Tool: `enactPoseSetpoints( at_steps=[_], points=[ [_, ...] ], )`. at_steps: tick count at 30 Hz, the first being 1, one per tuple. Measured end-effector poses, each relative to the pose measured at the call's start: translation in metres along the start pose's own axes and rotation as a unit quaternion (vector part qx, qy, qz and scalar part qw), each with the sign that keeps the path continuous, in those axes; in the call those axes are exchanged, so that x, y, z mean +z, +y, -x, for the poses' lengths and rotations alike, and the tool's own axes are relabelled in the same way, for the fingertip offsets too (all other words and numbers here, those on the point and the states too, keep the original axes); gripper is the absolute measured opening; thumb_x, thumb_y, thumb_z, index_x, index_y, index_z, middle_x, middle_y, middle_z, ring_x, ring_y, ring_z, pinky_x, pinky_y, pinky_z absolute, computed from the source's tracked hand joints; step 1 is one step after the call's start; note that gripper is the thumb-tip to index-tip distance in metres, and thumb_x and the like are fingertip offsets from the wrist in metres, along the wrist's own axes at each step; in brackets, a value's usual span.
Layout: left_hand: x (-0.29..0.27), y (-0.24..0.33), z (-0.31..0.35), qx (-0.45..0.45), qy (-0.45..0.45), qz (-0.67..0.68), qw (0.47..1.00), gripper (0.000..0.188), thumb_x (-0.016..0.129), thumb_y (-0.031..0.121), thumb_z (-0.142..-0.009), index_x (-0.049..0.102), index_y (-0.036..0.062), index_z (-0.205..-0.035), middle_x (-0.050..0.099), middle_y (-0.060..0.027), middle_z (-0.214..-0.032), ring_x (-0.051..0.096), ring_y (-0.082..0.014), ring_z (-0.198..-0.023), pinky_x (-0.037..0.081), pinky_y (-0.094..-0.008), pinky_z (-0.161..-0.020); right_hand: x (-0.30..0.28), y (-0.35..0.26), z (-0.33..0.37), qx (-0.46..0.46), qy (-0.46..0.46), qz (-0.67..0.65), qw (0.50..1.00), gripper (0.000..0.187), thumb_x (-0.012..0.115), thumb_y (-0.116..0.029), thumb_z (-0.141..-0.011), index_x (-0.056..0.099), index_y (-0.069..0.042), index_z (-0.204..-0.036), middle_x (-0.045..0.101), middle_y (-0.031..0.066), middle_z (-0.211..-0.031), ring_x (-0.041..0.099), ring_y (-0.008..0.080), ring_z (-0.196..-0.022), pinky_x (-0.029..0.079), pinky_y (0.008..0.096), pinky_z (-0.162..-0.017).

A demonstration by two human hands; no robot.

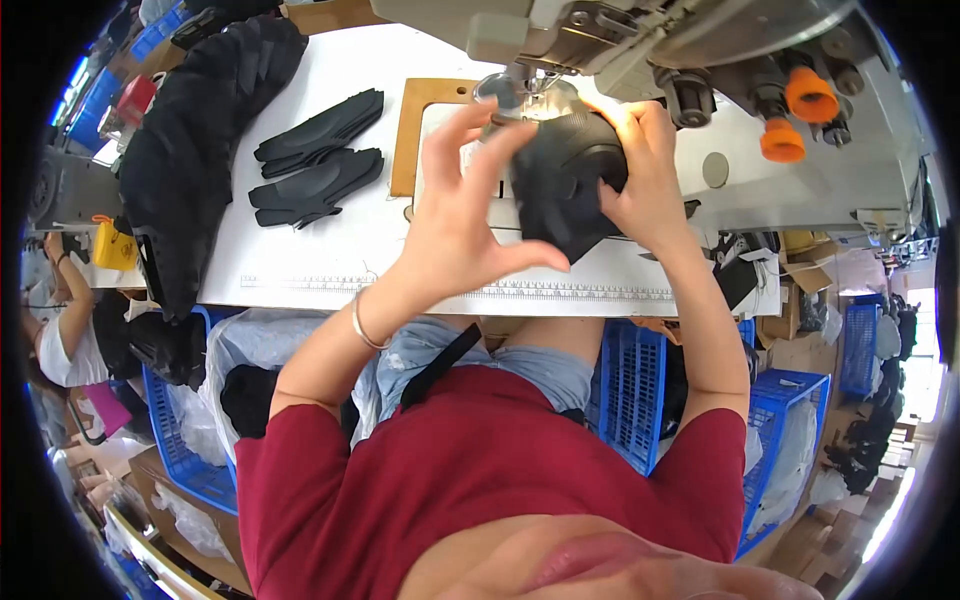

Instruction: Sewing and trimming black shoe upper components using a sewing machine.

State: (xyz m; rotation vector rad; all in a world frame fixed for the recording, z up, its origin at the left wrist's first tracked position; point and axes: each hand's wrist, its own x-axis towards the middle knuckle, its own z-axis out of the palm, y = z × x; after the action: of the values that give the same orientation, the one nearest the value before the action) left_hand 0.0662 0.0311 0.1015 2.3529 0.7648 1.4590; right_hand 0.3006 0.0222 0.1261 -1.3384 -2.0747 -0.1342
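A black moulded fabric piece (568, 178) lies under the needle area of a sewing machine (560, 40), on the white table. My right hand (645, 165) grips its right edge, the thumb on top and the fingers at the far side. To the left, my left hand (460, 215) is raised with its thumb and fingers spread, slightly blurred, nothing in it. Its fingertips come close to the far left edge of the piece; whether they touch cannot be made out. The needle and presser foot are partly hidden.
Two stacks of black cut pieces (320, 130) lie left on the table, beside a long black heap (195, 150). A tan board (404, 150) borders the sewing area. A printed ruler (400, 287) follows the front edge. Blue crates (632, 385) stand below. Another person (70, 320) is far left.
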Motion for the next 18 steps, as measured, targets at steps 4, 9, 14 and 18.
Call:
enactPoseSetpoints(
  at_steps=[4, 9, 14, 18],
  points=[
    [0.034, -0.006, 0.021, -0.002, 0.118, -0.043, 0.992, 0.075, 0.088, 0.024, -0.065, 0.057, 0.0073, -0.132, 0.041, -0.0173, -0.140, 0.045, -0.0399, -0.130, 0.046, -0.0493, -0.102, 0.012, -0.008, 0.000, 0.002, 0.018, -0.037, 0.999, 0.076, 0.079, -0.016, -0.061, 0.055, -0.013, -0.133, 0.050, 0.0147, -0.120, 0.048, 0.0365, -0.109, 0.041, 0.0445, -0.094],
    [0.007, -0.013, 0.015, 0.113, 0.141, -0.144, 0.973, 0.037, 0.073, 0.005, -0.066, 0.077, 0.0067, -0.103, 0.064, -0.0088, -0.112, 0.059, -0.0342, -0.114, 0.056, -0.0436, -0.088, -0.012, -0.033, 0.006, 0.052, 0.015, -0.017, 0.998, 0.071, 0.080, -0.015, -0.059, 0.058, -0.014, -0.126, 0.054, 0.0132, -0.118, 0.050, 0.0353, -0.113, 0.039, 0.0450, -0.097],
    [-0.012, -0.025, 0.005, 0.205, 0.161, -0.265, 0.928, 0.038, 0.075, 0.009, -0.064, 0.078, 0.0077, -0.102, 0.063, -0.0042, -0.110, 0.058, -0.0271, -0.103, 0.056, -0.0394, -0.082, -0.001, -0.057, 0.001, -0.013, 0.042, 0.058, 0.997, 0.049, 0.076, -0.018, -0.066, 0.066, -0.012, -0.113, 0.059, 0.0066, -0.119, 0.054, 0.0305, -0.110, 0.038, 0.0460, -0.098],
    [0.002, -0.051, 0.006, 0.220, 0.136, -0.257, 0.931, 0.037, 0.072, 0.009, -0.066, 0.078, 0.0058, -0.102, 0.062, -0.0045, -0.110, 0.058, -0.0245, -0.098, 0.055, -0.0363, -0.076, 0.045, -0.054, 0.027, 0.044, 0.142, 0.015, 0.989, 0.043, 0.070, -0.014, -0.071, 0.067, -0.010, -0.114, 0.060, 0.0083, -0.123, 0.055, 0.0310, -0.116, 0.039, 0.0489, -0.101]
  ],
)
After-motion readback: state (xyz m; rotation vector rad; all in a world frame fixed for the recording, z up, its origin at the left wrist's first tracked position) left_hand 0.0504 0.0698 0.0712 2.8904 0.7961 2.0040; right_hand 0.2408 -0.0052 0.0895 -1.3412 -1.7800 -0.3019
